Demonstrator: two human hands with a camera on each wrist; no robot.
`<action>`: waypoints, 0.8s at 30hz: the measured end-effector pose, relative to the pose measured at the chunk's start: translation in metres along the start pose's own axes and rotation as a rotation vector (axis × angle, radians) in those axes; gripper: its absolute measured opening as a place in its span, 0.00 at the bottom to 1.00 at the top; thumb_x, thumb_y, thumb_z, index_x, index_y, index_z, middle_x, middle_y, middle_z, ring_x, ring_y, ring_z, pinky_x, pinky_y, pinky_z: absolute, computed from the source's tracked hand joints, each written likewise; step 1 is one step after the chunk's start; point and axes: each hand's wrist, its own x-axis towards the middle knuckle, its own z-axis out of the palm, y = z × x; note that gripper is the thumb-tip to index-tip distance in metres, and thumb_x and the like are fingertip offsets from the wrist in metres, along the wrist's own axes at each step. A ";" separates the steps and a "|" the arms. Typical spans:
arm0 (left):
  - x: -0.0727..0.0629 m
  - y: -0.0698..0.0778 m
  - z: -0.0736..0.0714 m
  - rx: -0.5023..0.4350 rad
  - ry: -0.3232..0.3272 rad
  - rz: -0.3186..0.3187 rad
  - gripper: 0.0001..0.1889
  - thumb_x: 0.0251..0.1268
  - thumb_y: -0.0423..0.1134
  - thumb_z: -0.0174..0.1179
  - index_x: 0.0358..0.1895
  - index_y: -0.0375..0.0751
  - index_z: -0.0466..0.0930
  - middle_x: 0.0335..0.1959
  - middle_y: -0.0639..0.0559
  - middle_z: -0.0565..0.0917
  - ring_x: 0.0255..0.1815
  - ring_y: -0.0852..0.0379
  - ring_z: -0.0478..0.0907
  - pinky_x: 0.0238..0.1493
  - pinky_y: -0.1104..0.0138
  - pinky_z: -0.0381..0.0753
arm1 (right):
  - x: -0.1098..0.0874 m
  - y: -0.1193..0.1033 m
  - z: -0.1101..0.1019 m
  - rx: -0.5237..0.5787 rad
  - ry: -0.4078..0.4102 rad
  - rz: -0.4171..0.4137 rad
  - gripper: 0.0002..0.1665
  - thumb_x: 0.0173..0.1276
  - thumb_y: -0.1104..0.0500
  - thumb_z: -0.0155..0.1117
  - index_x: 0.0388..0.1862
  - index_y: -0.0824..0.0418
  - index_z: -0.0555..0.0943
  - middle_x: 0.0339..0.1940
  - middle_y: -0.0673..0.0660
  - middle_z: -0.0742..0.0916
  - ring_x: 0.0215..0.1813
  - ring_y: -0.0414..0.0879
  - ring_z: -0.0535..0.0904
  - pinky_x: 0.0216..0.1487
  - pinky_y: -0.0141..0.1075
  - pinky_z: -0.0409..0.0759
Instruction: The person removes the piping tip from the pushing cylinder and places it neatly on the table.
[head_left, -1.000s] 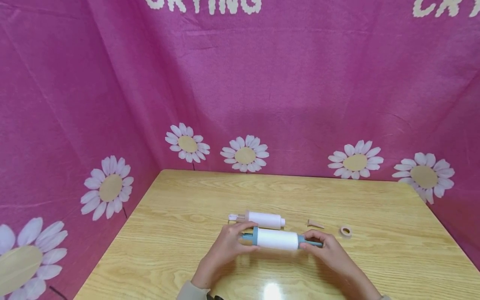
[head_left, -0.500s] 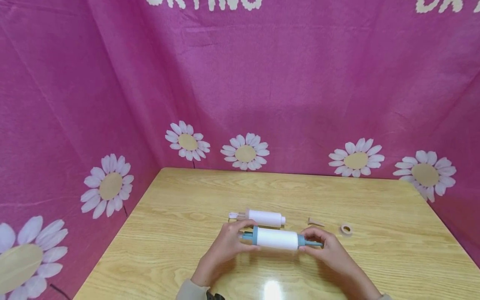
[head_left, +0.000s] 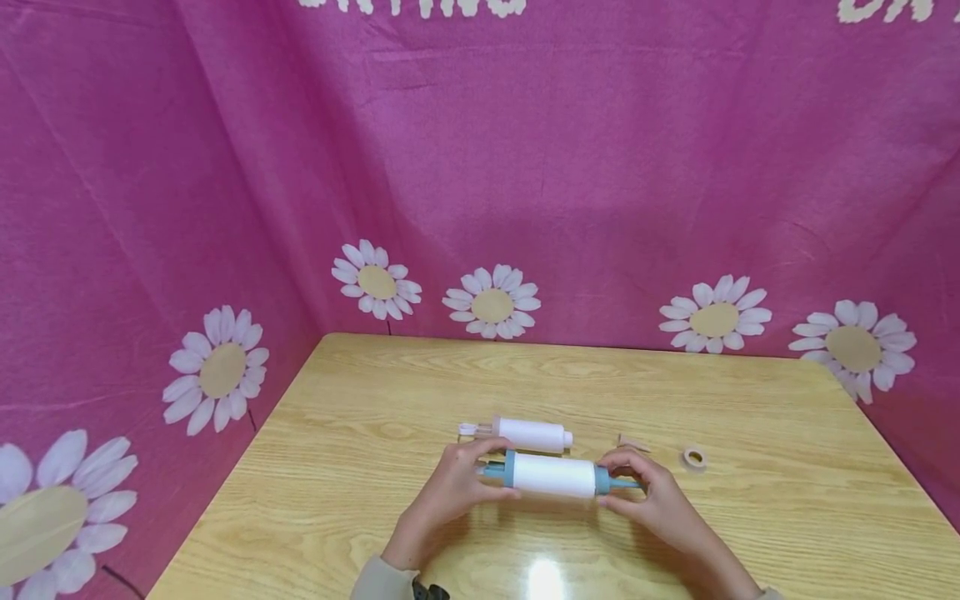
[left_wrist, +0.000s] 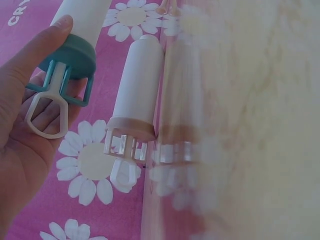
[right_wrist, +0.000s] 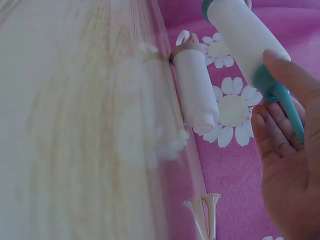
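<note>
Both hands hold a white decorating syringe with teal ends, level above the table. My left hand grips the teal collar, thumb on one side and fingers behind it. Out of that collar come a teal frame and a white pull ring, which lies over the palm. At the other end my right hand pinches the teal cap between thumb and fingers. A long thin teal nozzle sticks out of this cap along the right palm.
A second white syringe with a beige collar lies just behind the held one. To its right on the wooden table lie a beige nozzle, partly behind the right hand, and a beige ring. A pink flowered cloth hangs behind.
Both hands keep their hold on the syringe in nearly the same place. The right fingers have shifted slightly at the teal cap and now overlap the beige nozzle.
</note>
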 end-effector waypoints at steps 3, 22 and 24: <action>0.001 0.000 0.000 -0.002 0.004 -0.003 0.29 0.48 0.47 0.76 0.55 0.43 0.81 0.53 0.47 0.86 0.42 0.62 0.78 0.42 0.73 0.80 | 0.000 -0.001 0.000 0.031 0.010 0.033 0.24 0.56 0.72 0.72 0.52 0.72 0.76 0.50 0.49 0.82 0.51 0.29 0.78 0.52 0.23 0.80; 0.000 -0.001 0.002 0.022 0.022 0.058 0.29 0.47 0.46 0.77 0.54 0.42 0.81 0.52 0.48 0.86 0.45 0.57 0.82 0.45 0.71 0.81 | 0.005 -0.006 -0.005 0.051 -0.070 0.526 0.24 0.77 0.54 0.52 0.28 0.73 0.79 0.20 0.47 0.80 0.27 0.38 0.75 0.33 0.31 0.74; 0.000 -0.002 0.001 0.019 0.018 0.054 0.29 0.47 0.46 0.77 0.55 0.42 0.81 0.53 0.47 0.86 0.46 0.54 0.83 0.46 0.70 0.82 | 0.005 -0.007 -0.005 0.055 -0.068 0.530 0.22 0.76 0.55 0.54 0.30 0.72 0.79 0.22 0.47 0.80 0.29 0.38 0.75 0.34 0.30 0.74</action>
